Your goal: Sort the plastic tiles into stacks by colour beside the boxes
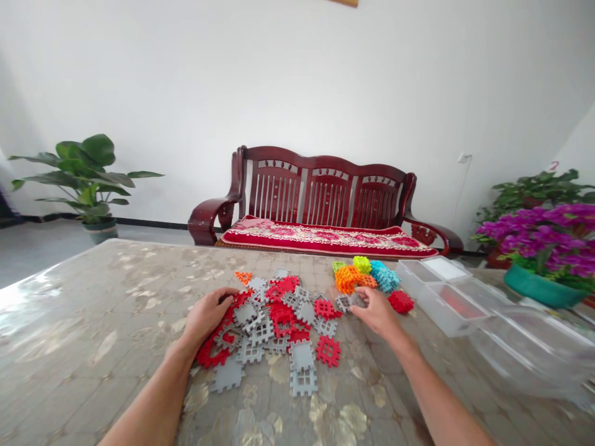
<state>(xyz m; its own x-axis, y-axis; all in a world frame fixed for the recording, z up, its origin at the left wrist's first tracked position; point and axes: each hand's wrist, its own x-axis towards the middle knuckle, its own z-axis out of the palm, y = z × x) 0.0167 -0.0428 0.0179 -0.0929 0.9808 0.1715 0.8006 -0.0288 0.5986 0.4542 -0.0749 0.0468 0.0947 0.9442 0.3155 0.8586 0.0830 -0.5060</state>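
A heap of flat interlocking plastic tiles, red (283, 313) and grey (302, 368), lies spread on the table. My left hand (207, 314) rests on the heap's left edge, fingers curled over red tiles. My right hand (375, 310) is at the heap's right side with its fingers closed round a grey tile (346, 302). Just beyond that hand sit built clusters in orange (349, 279), green (361, 264) and blue (385, 276), with a red cluster (400, 301) beside them.
Clear plastic boxes (446, 297) and lids stand on the right of the marble-patterned table (93, 322). A purple flower pot (548, 260) is at the far right. Behind are a wooden bench (320, 204) and a green plant (86, 179).
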